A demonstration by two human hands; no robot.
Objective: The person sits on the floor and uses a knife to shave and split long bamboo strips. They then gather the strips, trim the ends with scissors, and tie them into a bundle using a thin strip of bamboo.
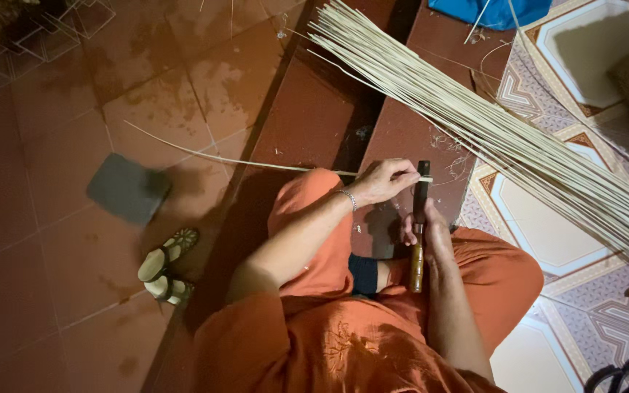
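Orange-clad knees sit nearest, and just beyond them the right hand [431, 231] has its grip wrapped round a wooden-handled knife [419, 225], blade pointing far. Farther on, the left hand [385, 180] pinches a thin pale strip [242, 161] against what seems to be the blade tip; the strip trails left over the red floor [67, 240]. Far right lies a bundle of strips [489, 124].

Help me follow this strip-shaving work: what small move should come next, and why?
Probably the left hand draws the thin strip further across the knife, which the right hand holds upright; most of the strip trails on the left.
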